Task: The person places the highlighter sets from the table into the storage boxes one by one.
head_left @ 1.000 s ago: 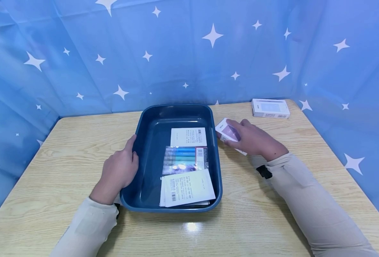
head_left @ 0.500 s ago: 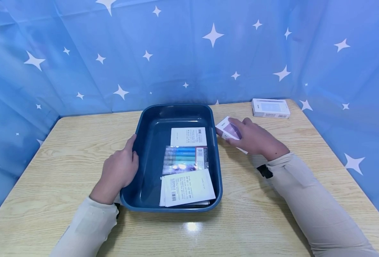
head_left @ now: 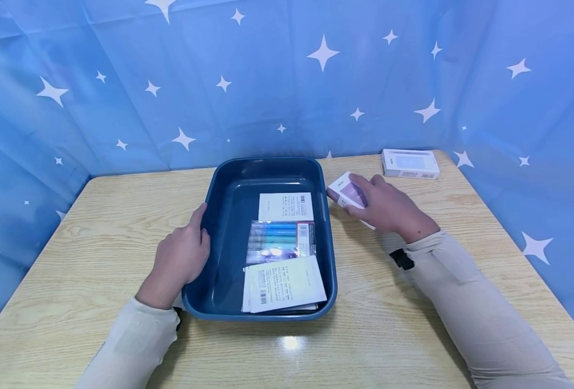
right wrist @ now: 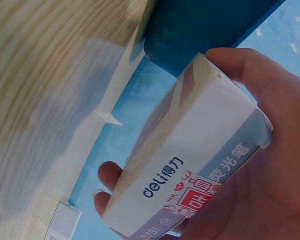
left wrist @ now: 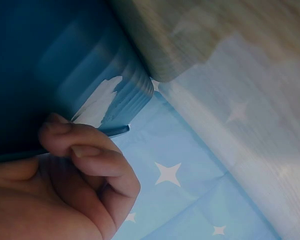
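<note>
The left hand (head_left: 182, 253) grips a blue bin (head_left: 231, 237); its wall (head_left: 329, 240) separates the packets (head_left: 287, 284) inside from the purple-fronted box (head_left: 347, 191) the right hand (head_left: 388, 206) holds.

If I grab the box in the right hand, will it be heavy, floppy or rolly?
Probably light: the right hand alone holds the box. Its straight edges suggest stiff card. Its flat faces mean it likely won't roll.

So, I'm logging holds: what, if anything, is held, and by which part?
The right hand holds a box by its sides, between thumb and fingers; the left hand holds the tray by its left side.
</note>
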`<state>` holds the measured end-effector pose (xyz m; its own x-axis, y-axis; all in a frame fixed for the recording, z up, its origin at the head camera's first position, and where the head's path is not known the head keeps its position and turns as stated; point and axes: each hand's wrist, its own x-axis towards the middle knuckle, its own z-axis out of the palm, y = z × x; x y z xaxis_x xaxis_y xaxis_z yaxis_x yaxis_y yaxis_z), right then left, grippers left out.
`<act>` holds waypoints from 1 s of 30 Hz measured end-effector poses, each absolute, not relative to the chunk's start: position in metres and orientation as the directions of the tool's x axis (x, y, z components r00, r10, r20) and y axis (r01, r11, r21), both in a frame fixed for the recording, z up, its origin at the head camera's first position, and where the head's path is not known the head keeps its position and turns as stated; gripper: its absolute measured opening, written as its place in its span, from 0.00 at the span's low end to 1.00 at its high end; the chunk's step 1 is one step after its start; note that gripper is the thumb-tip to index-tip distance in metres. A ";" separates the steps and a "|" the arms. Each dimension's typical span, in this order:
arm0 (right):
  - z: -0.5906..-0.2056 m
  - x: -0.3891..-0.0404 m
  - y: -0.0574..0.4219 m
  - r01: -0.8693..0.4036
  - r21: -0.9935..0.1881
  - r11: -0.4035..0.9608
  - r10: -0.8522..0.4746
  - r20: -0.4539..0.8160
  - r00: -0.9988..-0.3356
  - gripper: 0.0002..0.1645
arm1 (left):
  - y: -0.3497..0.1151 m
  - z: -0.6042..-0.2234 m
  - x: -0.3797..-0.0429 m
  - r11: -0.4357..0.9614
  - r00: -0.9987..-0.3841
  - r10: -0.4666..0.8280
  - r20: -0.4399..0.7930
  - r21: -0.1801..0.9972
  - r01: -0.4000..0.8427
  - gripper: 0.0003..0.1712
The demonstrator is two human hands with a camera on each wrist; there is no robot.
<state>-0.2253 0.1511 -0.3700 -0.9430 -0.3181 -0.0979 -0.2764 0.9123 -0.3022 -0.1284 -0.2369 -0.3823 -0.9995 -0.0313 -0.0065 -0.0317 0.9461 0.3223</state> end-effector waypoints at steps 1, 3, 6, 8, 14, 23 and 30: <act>-0.370 -0.226 0.151 -0.275 -0.302 0.913 -0.315 -0.093 -0.944 0.50 | -0.237 -0.382 -0.129 0.946 -0.999 -0.031 -0.005 0.322 -0.031 0.34; -0.369 -0.226 0.151 -0.272 -0.305 0.913 -0.310 -0.084 -0.947 0.50 | -0.237 -0.382 -0.129 0.947 -1.000 -0.031 -0.003 0.321 -0.030 0.34; -0.368 -0.226 0.150 -0.268 -0.310 0.912 -0.304 -0.075 -0.950 0.50 | -0.237 -0.383 -0.129 0.947 -1.000 -0.030 -0.001 0.321 -0.029 0.34; -0.369 -0.225 0.151 -0.263 -0.312 0.913 -0.298 -0.070 -0.952 0.50 | -0.237 -0.383 -0.129 0.947 -1.000 -0.030 -0.001 0.320 -0.028 0.34; -0.368 -0.225 0.150 -0.268 -0.315 0.910 -0.292 -0.031 -0.956 0.50 | -0.236 -0.382 -0.129 0.947 -1.000 -0.031 -0.005 0.319 -0.031 0.34; -0.365 -0.224 0.146 -0.237 -0.356 0.904 -0.256 -0.006 -0.967 0.48 | -0.237 -0.382 -0.130 0.948 -0.999 -0.035 -0.014 0.316 -0.037 0.34; -0.366 -0.219 0.137 -0.259 -0.382 0.887 -0.273 0.018 -0.962 0.49 | -0.236 -0.381 -0.130 0.948 -0.999 -0.032 -0.011 0.317 -0.034 0.34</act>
